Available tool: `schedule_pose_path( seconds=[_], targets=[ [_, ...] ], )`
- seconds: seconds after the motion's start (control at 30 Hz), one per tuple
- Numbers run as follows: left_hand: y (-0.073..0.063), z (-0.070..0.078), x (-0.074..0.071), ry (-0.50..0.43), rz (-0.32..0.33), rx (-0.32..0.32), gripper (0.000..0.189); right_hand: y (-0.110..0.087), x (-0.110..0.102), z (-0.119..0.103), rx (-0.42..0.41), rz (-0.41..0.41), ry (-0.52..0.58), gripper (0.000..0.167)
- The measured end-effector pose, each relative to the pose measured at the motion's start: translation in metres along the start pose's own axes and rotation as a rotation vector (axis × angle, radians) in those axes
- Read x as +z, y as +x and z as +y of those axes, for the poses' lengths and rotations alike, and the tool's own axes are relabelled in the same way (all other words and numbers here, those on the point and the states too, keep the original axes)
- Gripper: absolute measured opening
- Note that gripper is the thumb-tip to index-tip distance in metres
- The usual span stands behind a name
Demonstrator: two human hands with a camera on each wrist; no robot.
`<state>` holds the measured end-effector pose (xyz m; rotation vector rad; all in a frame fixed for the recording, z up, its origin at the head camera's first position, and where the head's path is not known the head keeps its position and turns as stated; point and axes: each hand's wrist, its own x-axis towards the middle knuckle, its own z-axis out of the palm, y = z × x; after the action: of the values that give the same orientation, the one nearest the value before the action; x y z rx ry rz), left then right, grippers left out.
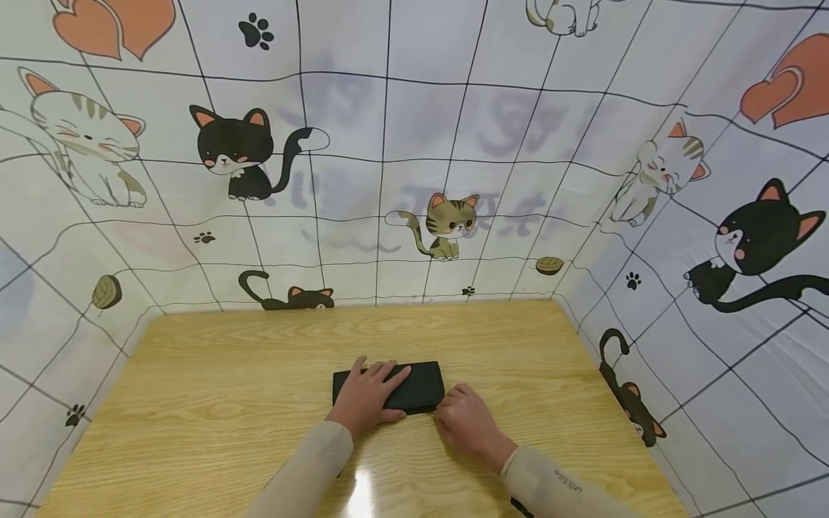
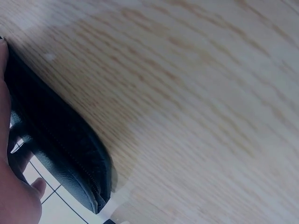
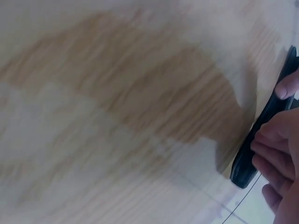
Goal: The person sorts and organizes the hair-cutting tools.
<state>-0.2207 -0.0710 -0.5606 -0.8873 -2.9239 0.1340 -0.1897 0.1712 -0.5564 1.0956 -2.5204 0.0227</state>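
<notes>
A flat black zip pouch lies on the wooden table, its long side running left to right. My left hand rests across its left half, fingers spread over the top and thumb along the near edge. At the near right corner, my right hand has its fingers curled and pinches the pouch's edge. In the left wrist view a zipper runs along the side of the pouch. The right wrist view shows curled fingertips against that edge; whatever lies between them is hidden.
The pale wooden table extends around both hands. White cloth printed with cats and grid lines hangs behind it and on both sides. Light glares off the tabletop between the forearms.
</notes>
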Motion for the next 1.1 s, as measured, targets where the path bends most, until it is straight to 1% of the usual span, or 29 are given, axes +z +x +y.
schedule_pose_path(
  seconds=[0.2,0.33,0.47,0.7,0.8,0.93,1.03,1.1],
  targets=[
    [-0.001,-0.002,0.000,0.006,0.022,0.003,0.083,0.006,-0.003,-0.015,0.067,-0.083,-0.020,0.013],
    [-0.001,-0.002,0.002,0.018,0.031,0.007,0.084,0.010,-0.002,-0.025,0.104,-0.078,-0.011,0.015],
    [-0.001,-0.002,0.003,0.021,0.037,0.008,0.085,0.017,-0.001,-0.035,0.099,-0.065,-0.030,0.015],
    [-0.002,-0.002,0.002,0.008,0.047,0.020,0.086,0.021,0.003,-0.043,0.095,-0.127,-0.076,0.015],
    [-0.003,-0.003,0.000,-0.006,0.043,0.023,0.086,0.022,0.004,-0.043,0.099,-0.131,-0.085,0.016],
    [-0.008,-0.010,-0.001,-0.073,0.032,0.024,0.089,0.022,0.004,-0.043,0.107,-0.133,-0.091,0.016],
    [-0.016,-0.020,-0.004,-0.154,0.013,0.017,0.094,0.021,0.003,-0.043,0.110,-0.116,-0.095,0.015],
    [-0.023,-0.030,-0.006,-0.192,-0.003,0.011,0.097,0.021,0.003,-0.043,0.111,-0.093,-0.097,0.015]
  ],
)
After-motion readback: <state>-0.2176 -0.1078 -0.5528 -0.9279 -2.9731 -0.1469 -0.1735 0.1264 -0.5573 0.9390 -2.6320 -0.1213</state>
